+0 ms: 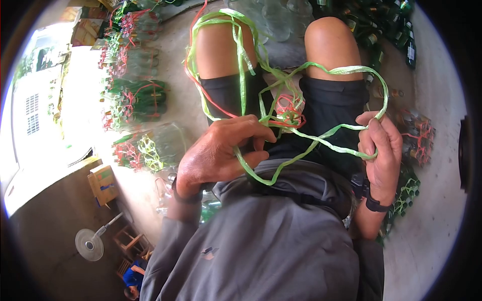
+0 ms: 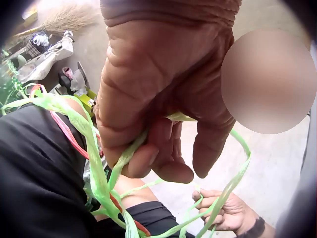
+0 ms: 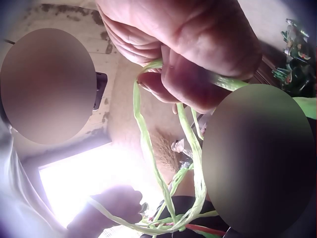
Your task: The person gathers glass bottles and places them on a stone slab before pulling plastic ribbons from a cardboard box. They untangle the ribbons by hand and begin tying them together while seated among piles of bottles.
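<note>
My left hand [image 1: 221, 150] holds green plastic string [image 1: 242, 75] over my lap; in the left wrist view the string runs between its curled fingers [image 2: 141, 161]. To the right, my right hand [image 1: 382, 148] pinches a wide loop of the same string, and in the right wrist view strands [image 3: 143, 134] hang from its fingers. The two hands are well apart, with green strands crossing between them. A red string [image 1: 208, 98] runs along the left thigh among the green loops draped over the left knee. Between the legs sits a small tangle of red string [image 1: 290, 111].
Bundles of bottles tied with red and green string [image 1: 135, 98] line the floor at left. Clear bottles [image 1: 283, 20] and green bottles [image 1: 374, 37] lie beyond the knees. A standing fan [image 1: 90, 245], a cardboard box [image 1: 104, 184] and a seated person [image 1: 133, 278] are at lower left.
</note>
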The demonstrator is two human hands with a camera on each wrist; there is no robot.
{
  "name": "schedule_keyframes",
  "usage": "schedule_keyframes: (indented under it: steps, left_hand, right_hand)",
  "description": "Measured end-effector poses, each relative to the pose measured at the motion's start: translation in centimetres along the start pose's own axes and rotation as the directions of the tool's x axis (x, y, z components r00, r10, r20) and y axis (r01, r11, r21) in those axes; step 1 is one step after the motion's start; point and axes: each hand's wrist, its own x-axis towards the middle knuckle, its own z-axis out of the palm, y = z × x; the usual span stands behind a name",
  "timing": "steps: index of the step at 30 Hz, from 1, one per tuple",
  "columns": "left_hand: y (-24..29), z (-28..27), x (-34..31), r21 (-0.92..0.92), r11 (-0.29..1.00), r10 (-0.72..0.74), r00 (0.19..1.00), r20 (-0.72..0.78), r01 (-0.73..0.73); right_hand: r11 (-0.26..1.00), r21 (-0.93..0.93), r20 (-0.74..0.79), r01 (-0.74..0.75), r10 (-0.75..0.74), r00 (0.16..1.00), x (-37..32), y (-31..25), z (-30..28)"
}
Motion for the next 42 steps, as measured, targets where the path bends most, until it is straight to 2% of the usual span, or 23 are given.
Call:
schedule_keyframes:
  steps: [2, 6, 9, 11, 12, 14, 15, 16, 18, 19, 20, 22, 24, 26, 29, 33, 35, 36, 38, 40, 42]
  left_hand:
    - [0.0, 0.0, -0.2, -0.041, 0.997, -0.057, 0.998, 0.038, 0.058]
    - [-0.1, -0.3, -0.7, -0.015, 0.998, -0.065, 0.996, 0.057, 0.066]
    - [-0.2, -0.6, -1.3, -0.025, 0.992, -0.122, 0.988, 0.097, 0.125]
    - [-0.9, -0.5, -1.7, -0.174, 0.981, -0.081, 0.997, 0.009, 0.081]
    - [-1.0, -0.4, -1.9, -0.174, 0.981, -0.082, 0.997, 0.009, 0.083]
    - [-1.3, -0.1, -2.3, -0.459, 0.883, -0.139, 0.989, -0.053, 0.1]
    - [-1.3, 0.4, -2.2, -0.498, 0.866, -0.125, 0.984, -0.13, 0.044]
    - [-1.4, 0.6, -2.2, -0.499, 0.866, -0.125, 0.983, -0.131, 0.044]
    - [-1.5, 1.0, -2.1, -0.462, 0.867, -0.326, 0.914, -0.242, 0.187]
    - [-1.3, 2.0, -1.9, -0.392, 0.905, -0.318, 0.879, -0.356, 0.169]
    - [-1.5, 2.3, -1.9, -0.391, 0.905, -0.319, 0.878, -0.357, 0.17]
    - [-2.6, 2.9, -2.2, 0.011, 0.964, -0.236, 0.872, -0.428, 0.266]
    - [-3.4, 4.1, -2.2, 0.002, 0.97, -0.212, 0.849, -0.484, 0.244]
    - [-3.9, 4.6, -2.6, 0.148, 0.955, -0.142, 0.837, -0.528, 0.256]
    - [-3.7, 4.9, -3.1, 0.199, 0.93, -0.161, 0.83, -0.535, 0.309]
    - [-3.9, 5.3, -3.2, 0.201, 0.931, -0.171, 0.849, -0.5, 0.306]
    - [-3.5, 5.9, -2.8, 0.036, 0.956, -0.254, 0.881, -0.4, 0.291]
    - [-3.4, 6.0, -2.6, 0.038, 0.956, -0.251, 0.881, -0.401, 0.29]
    - [-3.3, 6.3, -2.3, 0.205, 0.938, -0.195, 0.914, -0.355, 0.28]
    - [-3.2, 6.6, -2.0, 0.227, 0.916, -0.234, 0.901, -0.365, 0.33]
    - [-3.6, 6.8, -1.6, 0.371, 0.886, -0.121, 0.911, -0.395, 0.279]
  right_hand:
    - [1.0, -0.019, -0.015, 0.021, -0.021, 1.0, 0.0, 0.1, 0.0]
    - [0.999, -0.045, 0.002, 0.018, -0.018, 1.0, -0.1, 0.1, 0.0]
    - [0.999, -0.049, 0.019, 0.004, -0.003, 1.0, -0.2, 0.2, -0.1]
    - [0.998, -0.058, 0.004, 0.004, -0.004, 1.0, -0.1, 0.3, -0.2]
    - [0.998, -0.057, 0.005, 0.004, -0.003, 1.0, -0.1, 0.3, -0.2]
    - [0.997, -0.071, 0.0, 0.009, -0.009, 1.0, -0.1, 0.4, -0.2]
    - [0.997, -0.072, 0.001, 0.009, -0.009, 1.0, 0.0, 0.4, -0.2]
    - [0.996, -0.088, -0.004, 0.015, -0.015, 1.0, 0.0, 0.3, -0.1]
    - [0.994, -0.104, -0.007, 0.019, -0.02, 1.0, 0.0, 0.3, -0.1]
    - [0.994, -0.11, -0.009, 0.011, -0.012, 1.0, -0.1, 0.2, 0.0]
    - [0.993, -0.116, -0.013, 0.002, -0.004, 1.0, -0.1, 0.1, 0.0]
    - [0.993, -0.12, -0.01, 0.01, -0.011, 1.0, -0.1, 0.1, 0.1]
    - [0.992, -0.123, -0.008, 0.018, -0.019, 1.0, -0.1, 0.1, 0.3]
    - [0.992, -0.124, -0.004, 0.024, -0.024, 1.0, -0.1, 0.1, 0.3]
    - [0.99, -0.14, -0.002, 0.018, -0.019, 1.0, -0.3, 0.0, 0.2]
    - [0.99, -0.142, 0.002, 0.013, -0.013, 1.0, -0.4, 0.0, 0.3]
    - [0.988, -0.151, 0.006, 0.025, -0.024, 1.0, -0.5, 0.1, 0.4]
    - [0.988, -0.149, 0.007, 0.028, -0.027, 1.0, -0.5, 0.1, 0.4]
    - [0.988, -0.153, 0.021, 0.03, -0.027, 0.999, -0.6, 0.2, 0.2]
    - [0.986, -0.166, 0.024, 0.024, -0.021, 1.0, -0.7, 0.1, 0.2]
    - [0.983, -0.178, 0.034, 0.033, -0.027, 0.999, -0.7, 0.0, 0.2]
